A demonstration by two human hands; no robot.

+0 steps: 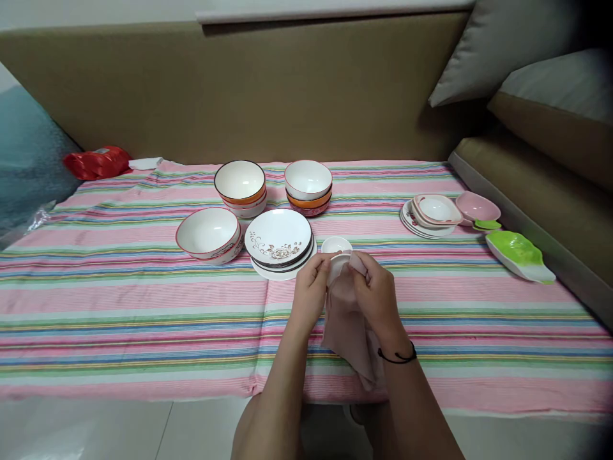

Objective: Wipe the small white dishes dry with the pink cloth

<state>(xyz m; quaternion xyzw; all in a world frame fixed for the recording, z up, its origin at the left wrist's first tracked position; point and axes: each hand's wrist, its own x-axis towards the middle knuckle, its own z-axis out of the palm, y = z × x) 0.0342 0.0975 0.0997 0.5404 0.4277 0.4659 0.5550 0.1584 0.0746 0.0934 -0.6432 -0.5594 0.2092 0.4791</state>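
My left hand (pixel 313 285) grips the rim of a small white bowl (pixel 338 263), held just above the cloth-covered surface. A dusty-pink cloth (pixel 345 319) is pinched in my right hand (pixel 376 287) against the bowl's right rim, and its loose end hangs down below. The cloth covers part of the bowl's inside. Right behind the held bowl stands another small white bowl (pixel 336 244). Left of my hands lies a stack of plates, the top plate (pixel 278 233) white with a brown flower print and a dark rim.
Stacked bowls (pixel 239 181) and more bowls (pixel 308 179) stand at the back, others (pixel 207 233) at left. At right are small dishes (pixel 438 209), a pink bowl (pixel 477 207) and a green leaf-shaped dish (pixel 517 249). A red package (pixel 98 163) lies far left. A sofa back (pixel 311 96) rises behind.
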